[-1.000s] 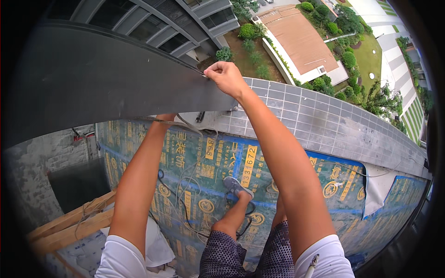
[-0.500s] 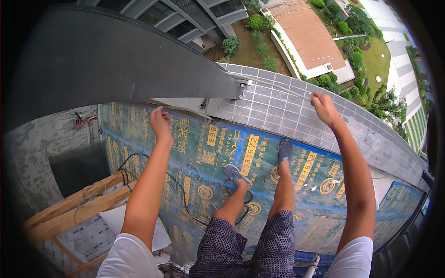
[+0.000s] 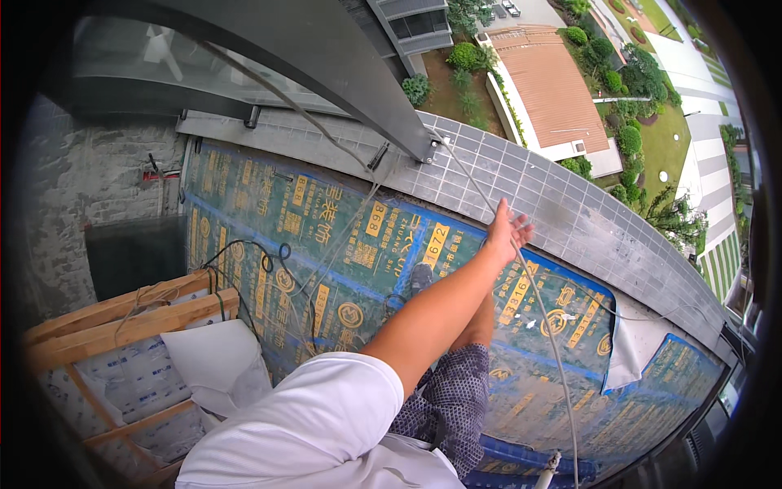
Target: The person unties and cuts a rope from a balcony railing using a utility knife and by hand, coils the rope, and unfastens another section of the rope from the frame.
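My left hand (image 3: pixel 509 230) reaches forward over the edge of the floor covering, its fingers apart and beside a grey rope (image 3: pixel 468 171). Whether it touches the rope is unclear. That rope runs from a small metal bracket (image 3: pixel 432 147) down past the hand to the bottom of the view. The bracket is at the end of a dark grey metal beam (image 3: pixel 342 73). A second cord (image 3: pixel 326 130) runs diagonally behind the beam and down onto the green printed floor covering (image 3: pixel 277 204). My right hand is out of view.
A tiled ledge (image 3: pixel 603 220) borders a drop to gardens and a low roof (image 3: pixel 538 81). Timber frames (image 3: pixel 130 322) with a white sheet (image 3: pixel 204 359) stand lower left, beside a rough wall (image 3: pixel 106 171). Loose black cables (image 3: pixel 269 257) lie on the covering, near my feet.
The beam's lower edge appears higher and more ledge shows beneath it. My left arm has swung rightward across my body to the rope. My right hand, earlier on the rope, has left the view.
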Demonstrator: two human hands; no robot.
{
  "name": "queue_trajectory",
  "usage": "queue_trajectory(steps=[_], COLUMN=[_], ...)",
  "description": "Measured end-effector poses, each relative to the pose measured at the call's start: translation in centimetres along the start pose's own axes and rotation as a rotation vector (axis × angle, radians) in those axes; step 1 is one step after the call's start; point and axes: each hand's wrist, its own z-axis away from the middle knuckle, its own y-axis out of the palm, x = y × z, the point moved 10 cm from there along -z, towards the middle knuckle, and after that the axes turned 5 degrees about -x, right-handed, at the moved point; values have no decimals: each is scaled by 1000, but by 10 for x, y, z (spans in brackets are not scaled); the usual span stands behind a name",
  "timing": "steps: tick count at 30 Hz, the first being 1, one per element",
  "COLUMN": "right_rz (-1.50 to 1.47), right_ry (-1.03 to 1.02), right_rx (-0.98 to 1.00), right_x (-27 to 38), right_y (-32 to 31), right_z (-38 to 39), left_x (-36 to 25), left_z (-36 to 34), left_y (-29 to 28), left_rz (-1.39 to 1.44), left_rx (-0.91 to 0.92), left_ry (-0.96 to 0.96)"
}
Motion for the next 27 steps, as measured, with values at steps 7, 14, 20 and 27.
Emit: queue_trajectory(steps=[7,14,20,27], right_rz=[-265,-594,-487,-649], right_ry=[32,142,175,-196], right_rx=[437,872,1169,476], right_x=[129,327,498,399], right_y=[267,389,343,3], right_z=[28,73,171,183], left_x=[-178,188,370,114], left_z=[132,435,522,397], left_y=[-97,-15,-90,-26], left_rz=[-848,-1470,-1775,-614], left_rx=[-613,724,1804,305], left_ry=[1083,557,546,691])
